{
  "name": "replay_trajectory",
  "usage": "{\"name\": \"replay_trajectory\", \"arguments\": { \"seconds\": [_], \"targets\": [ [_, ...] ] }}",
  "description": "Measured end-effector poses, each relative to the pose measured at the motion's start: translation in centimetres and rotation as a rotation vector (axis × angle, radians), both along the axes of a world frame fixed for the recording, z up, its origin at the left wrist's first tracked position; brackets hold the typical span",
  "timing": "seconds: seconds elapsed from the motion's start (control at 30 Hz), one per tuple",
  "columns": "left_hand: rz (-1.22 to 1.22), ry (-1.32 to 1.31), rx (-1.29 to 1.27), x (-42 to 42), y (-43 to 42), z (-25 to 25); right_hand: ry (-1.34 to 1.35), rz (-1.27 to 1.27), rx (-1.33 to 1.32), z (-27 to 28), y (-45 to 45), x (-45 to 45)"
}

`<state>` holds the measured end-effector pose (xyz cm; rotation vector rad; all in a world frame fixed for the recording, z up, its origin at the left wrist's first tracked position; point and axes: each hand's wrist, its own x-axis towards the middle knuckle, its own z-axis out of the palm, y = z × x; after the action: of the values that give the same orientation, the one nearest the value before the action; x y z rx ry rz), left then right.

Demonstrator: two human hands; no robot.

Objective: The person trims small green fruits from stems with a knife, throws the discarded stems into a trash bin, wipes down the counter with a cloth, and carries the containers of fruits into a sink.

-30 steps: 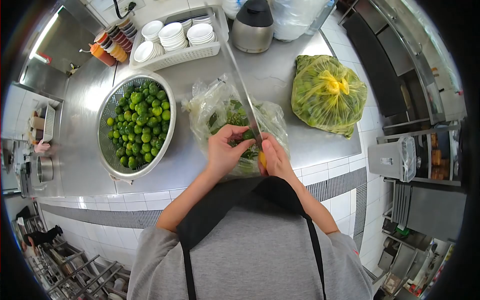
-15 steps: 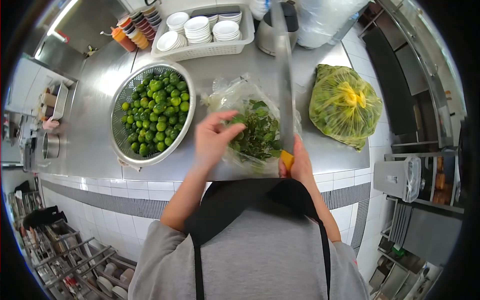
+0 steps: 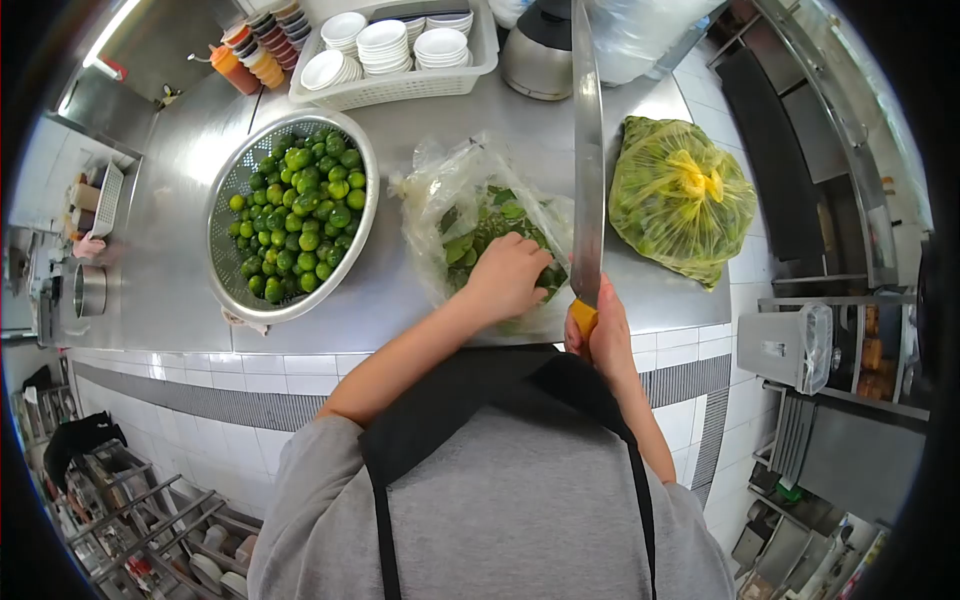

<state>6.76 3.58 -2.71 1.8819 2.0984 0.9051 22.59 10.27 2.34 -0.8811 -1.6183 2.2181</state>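
Clearly metal counter (image 3: pixel 170 220) under bagged leaves (image 3: pixel 510 208); rightward, perhaps shelving (image 3: pixel 860 300).

Has limes (image 3: pixel 300 210) in a colander (image 3: pixel 229 178) on the counter (image 3: pixel 175 230), 1 bag (image 3: pixel 428 195) around leafy sprigs (image 3: pixel 492 215) to its right, and 1 other bag (image 3: pixel 680 215) farther right; shows dishes (image 3: pixel 383 48) in 1 basket (image 3: pixel 410 90) behind these, left of 1 jug (image 3: pixel 535 65).

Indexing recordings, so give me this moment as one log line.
left hand over leaves in clear bag | right hand holding knife by yellow handle | colander of green fruit at left
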Motion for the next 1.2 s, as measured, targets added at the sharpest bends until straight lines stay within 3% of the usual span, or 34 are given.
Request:
{"name": "replay_trajectory", "arguments": {
  "seconds": [0.07, 0.17, 0.2, 0.3, 0.33, 0.5, 0.6, 0.83, 0.9, 1.0, 1.1, 1.2],
  "targets": [
    [-0.019, 0.115, -0.095, 0.5, 0.5, -0.3, -0.015, -0.004, 0.019, 0.2, -0.2, 0.3],
    [0.096, -0.225, 0.014, -0.2, -0.6, 1.0, 0.035, 0.009, 0.059, 0.0, -0.4, 0.5],
    [0.175, -0.567, -0.264, -0.5, -1.2, 4.4, 0.063, 0.019, 0.071, -0.1, -0.6, 0.6],
    [0.144, -1.442, -0.063, -1.5, -2.7, 2.7, 0.062, 0.030, 0.073, -0.4, -1.2, 0.3],
    [0.129, -1.537, -0.048, -1.7, -3.2, 2.7, 0.055, 0.055, 0.087, -0.3, -1.3, -0.1],
    [0.151, -1.617, 0.082, -1.1, -3.8, 2.2, 0.018, 0.119, 0.303, -0.2, -2.2, -1.8],
    [0.145, -1.523, 0.122, -1.0, -4.1, 2.2, 0.052, 0.130, 0.250, -0.2, -2.4, -2.5],
    [0.216, -1.385, 0.168, -0.8, -3.8, 1.6, -0.024, 0.108, 0.047, 0.5, -2.1, -2.9],
    [0.181, -1.452, 0.182, -0.9, -3.9, 1.7, -0.052, 0.150, 0.014, 0.6, -1.6, -3.1],
    [0.142, -1.576, 0.155, -1.2, -4.2, 2.4, -0.023, 0.106, -0.303, -0.3, -0.6, -2.6],
    [0.123, -1.636, 0.147, -1.2, -4.0, 2.6, -0.041, 0.086, -0.265, -0.5, 0.1, -2.6],
    [0.159, -1.597, 0.177, -1.5, -3.5, 1.6, -0.127, 0.178, 0.171, -0.3, -0.6, -2.4]
  ]
}}
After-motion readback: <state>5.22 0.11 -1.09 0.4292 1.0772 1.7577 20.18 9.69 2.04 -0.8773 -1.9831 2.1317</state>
